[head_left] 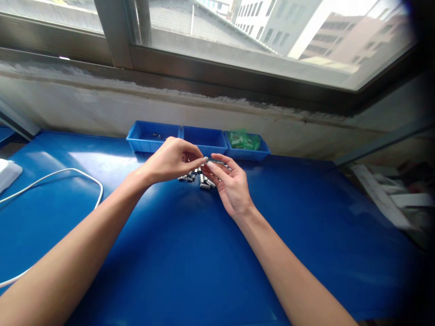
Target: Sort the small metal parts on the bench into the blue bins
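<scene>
My left hand (176, 159) and my right hand (231, 183) meet above the blue table (183, 253). Between their fingertips is a small metallic part (206, 159), pinched by the left thumb and fingers. The right thumb and fingers close round the same spot, where a thin grey piece shows; its shape is too small to tell. Just beneath the hands lies a loose pile of small silvery and dark cylindrical parts (205, 185), partly hidden by the fingers.
Behind the hands stand a left blue bin (144, 146) with a few small parts, a middle blue bin (212, 151), and a right blue bin (248, 155) holding green packets (243, 140). A white cable (73, 170) curves across the left, near a white object (9, 173).
</scene>
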`<state>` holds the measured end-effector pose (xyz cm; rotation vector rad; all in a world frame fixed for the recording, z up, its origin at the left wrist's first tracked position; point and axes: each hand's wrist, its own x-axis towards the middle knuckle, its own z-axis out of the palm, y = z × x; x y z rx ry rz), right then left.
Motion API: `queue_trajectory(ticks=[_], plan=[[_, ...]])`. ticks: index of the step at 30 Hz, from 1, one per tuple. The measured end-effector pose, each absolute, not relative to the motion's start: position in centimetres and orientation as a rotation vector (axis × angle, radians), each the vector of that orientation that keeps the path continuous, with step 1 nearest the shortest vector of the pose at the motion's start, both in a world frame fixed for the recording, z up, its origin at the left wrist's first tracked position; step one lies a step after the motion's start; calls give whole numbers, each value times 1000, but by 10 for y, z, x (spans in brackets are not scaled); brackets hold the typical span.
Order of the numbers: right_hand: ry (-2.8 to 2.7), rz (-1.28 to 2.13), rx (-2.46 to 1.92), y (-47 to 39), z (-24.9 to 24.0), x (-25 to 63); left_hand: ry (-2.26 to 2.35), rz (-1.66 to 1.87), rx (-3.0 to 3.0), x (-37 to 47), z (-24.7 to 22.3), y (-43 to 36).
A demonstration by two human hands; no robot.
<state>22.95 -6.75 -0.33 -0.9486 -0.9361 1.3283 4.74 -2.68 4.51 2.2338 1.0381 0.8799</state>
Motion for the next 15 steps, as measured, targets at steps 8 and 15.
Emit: queue_trajectory(ticks=[8, 15], plan=[[-1537, 817, -1102, -73, -9, 230, 1233, 925, 2167, 31, 45, -17], [-2289, 68, -1107, -76, -13, 230, 1845, 1172, 1893, 2, 39, -5]])
